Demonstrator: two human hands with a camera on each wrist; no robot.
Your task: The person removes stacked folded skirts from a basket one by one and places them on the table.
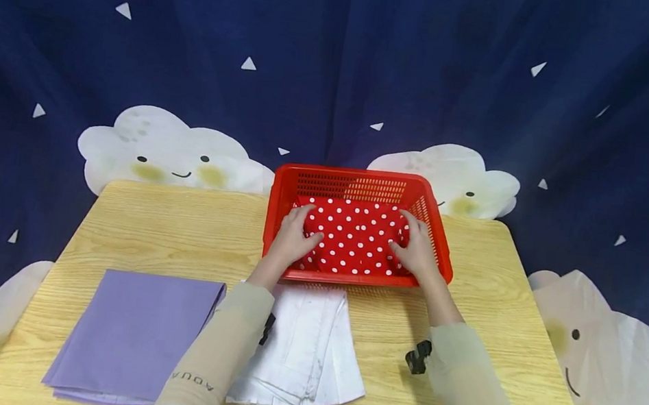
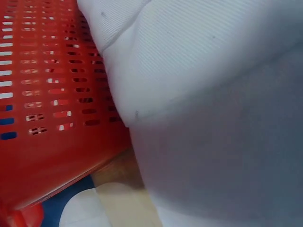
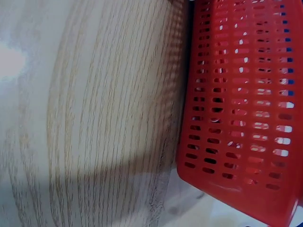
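Observation:
Inside a red plastic basket (image 1: 351, 280) lies a red cloth with white polka dots (image 1: 357, 235). My left hand (image 1: 297, 235) reaches over the basket's front rim at the left end of the cloth, thumb apart from the fingers. At the cloth's right end is my right hand (image 1: 416, 249), its thumb and fingers also spread. Both hands appear to touch the cloth, but the fingertips' exact contact is hard to tell. Folded white fabric (image 1: 303, 352) lies in front of the basket, partly beneath my left forearm. Neither wrist view shows the hands.
To the left, a folded purple cloth (image 1: 134, 338) lies flat on the wooden table (image 1: 190, 225). Each forearm wears a pale sleeve, with a small black device (image 1: 418, 357) at the right wrist. A dark blue curtain (image 1: 344, 60) with clouds hangs behind the table.

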